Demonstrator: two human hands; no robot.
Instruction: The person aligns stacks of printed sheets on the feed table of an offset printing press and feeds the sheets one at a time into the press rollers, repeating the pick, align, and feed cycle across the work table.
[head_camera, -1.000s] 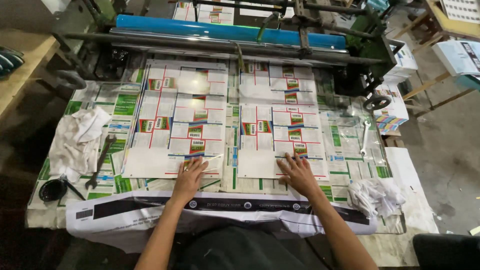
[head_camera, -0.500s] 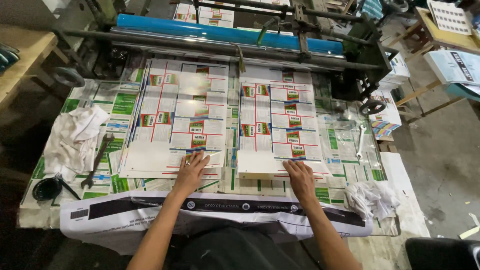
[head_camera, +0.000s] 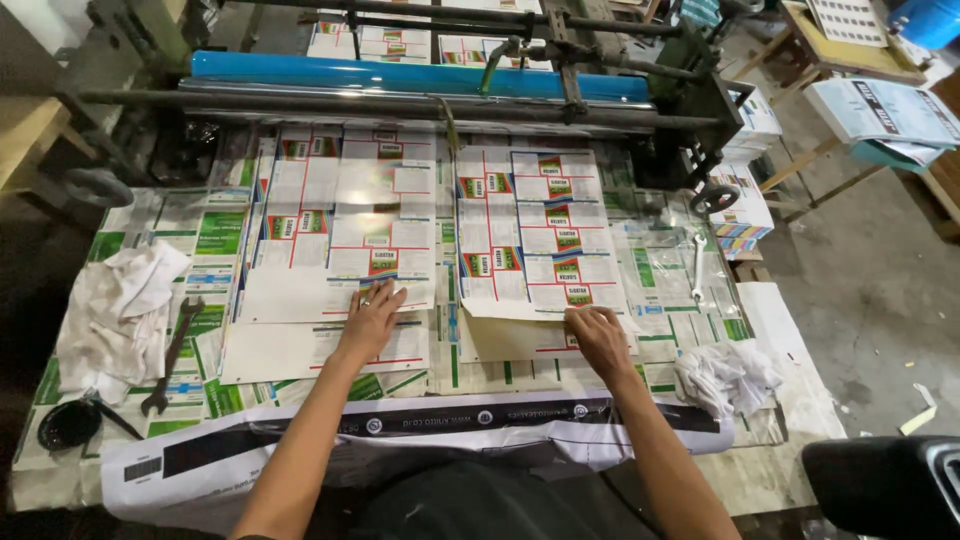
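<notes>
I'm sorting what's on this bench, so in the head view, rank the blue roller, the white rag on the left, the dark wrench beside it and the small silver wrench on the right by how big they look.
1. blue roller, though it is farthest from the camera
2. white rag
3. dark wrench
4. silver wrench, smallest

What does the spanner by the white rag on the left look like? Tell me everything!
The spanner is a dark, dull metal tool with an open jaw at each end. It lies flat and slightly slanted on the green-and-white printed sheets covering the table, just right of the crumpled white rag. No hand touches it.
</notes>
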